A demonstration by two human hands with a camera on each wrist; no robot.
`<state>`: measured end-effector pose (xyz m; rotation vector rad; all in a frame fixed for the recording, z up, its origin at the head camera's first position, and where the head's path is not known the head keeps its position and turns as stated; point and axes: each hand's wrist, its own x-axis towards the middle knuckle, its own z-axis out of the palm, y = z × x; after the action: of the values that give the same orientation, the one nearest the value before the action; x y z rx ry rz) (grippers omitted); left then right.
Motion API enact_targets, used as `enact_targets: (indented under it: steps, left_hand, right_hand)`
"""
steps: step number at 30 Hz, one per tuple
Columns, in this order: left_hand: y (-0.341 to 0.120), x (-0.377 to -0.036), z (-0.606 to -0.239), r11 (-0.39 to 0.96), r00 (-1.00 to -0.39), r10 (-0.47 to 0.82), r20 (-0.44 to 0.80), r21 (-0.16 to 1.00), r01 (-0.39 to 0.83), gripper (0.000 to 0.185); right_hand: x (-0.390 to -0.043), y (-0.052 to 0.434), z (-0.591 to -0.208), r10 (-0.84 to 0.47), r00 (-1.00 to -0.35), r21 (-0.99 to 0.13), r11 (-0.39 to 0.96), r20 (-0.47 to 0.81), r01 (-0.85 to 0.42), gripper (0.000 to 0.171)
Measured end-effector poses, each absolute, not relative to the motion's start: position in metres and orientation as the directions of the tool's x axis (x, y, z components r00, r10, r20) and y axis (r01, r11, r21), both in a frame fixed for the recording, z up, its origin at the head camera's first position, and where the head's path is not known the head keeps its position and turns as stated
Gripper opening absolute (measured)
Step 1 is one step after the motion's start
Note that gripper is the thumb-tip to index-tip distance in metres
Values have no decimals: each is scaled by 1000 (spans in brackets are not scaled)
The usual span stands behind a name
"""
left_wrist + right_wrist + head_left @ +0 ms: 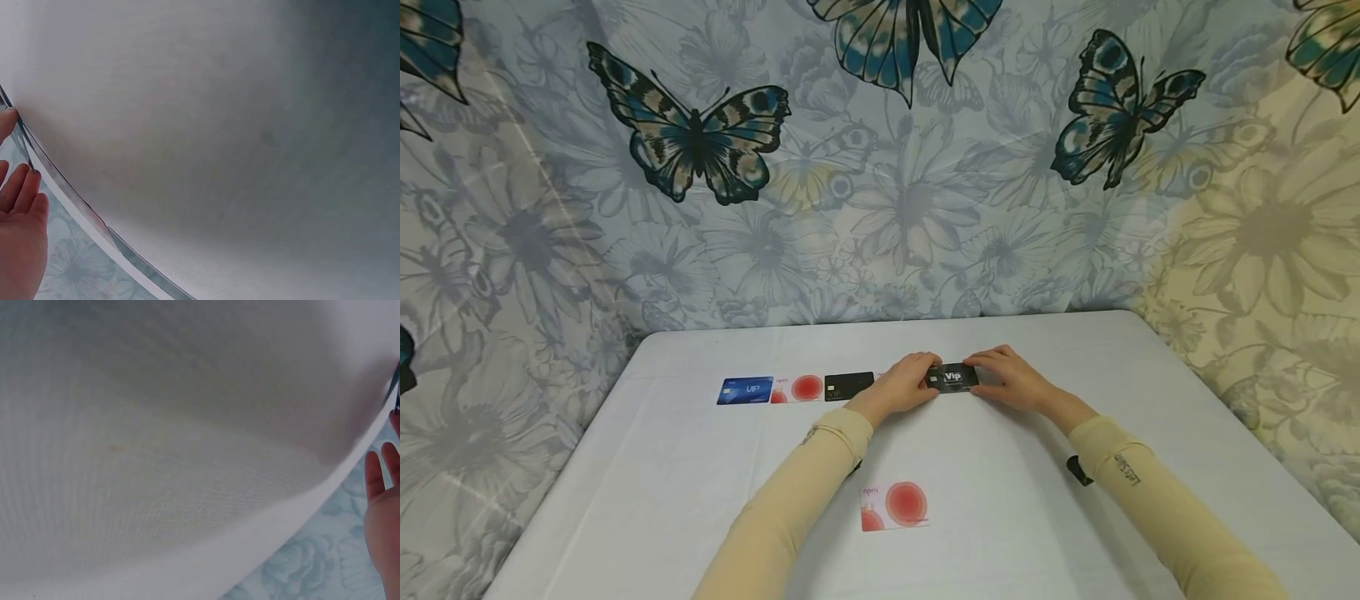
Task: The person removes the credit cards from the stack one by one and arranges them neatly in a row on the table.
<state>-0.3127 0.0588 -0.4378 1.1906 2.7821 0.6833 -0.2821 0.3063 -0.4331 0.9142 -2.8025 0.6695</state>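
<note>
A black VIP card (953, 377) lies low over the white table (1015, 500), toward its far side. My left hand (919, 379) holds the card's left end and my right hand (987, 370) holds its right end, fingers over the edges. To the left runs a row of cards: a blue VIP card (745, 390), a white card with red circles (797, 388) and a black card (848, 386). In the wrist views only the left hand's fingers (22, 200) and the right hand's fingers (378, 487) show at the frame edges.
Another white card with red circles (895, 506) lies near me between my forearms. A butterfly-and-flower cloth (880, 167) hangs behind the table and down both sides. The table's rounded far corners sit close to that cloth.
</note>
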Motion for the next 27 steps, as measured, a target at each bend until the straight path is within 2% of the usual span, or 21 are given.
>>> enact_targets:
  steps: [5,12,27]
  left_hand:
    - [58,-313,-438,604,-694,710,117,405,686,44]
    - [58,-311,-438,626,-709,700,84,406,666,46]
    - [60,-306,-437,667,-740,671,45,399,629,48]
  right_hand:
    - [-283,307,-434,-536,-814,-383,720,224,-579,45]
    - [-285,308,-437,-533,-827,-406,725,178,-556,46]
    - [-284,309,-443,-513,-835,-431,720,196,-544,46]
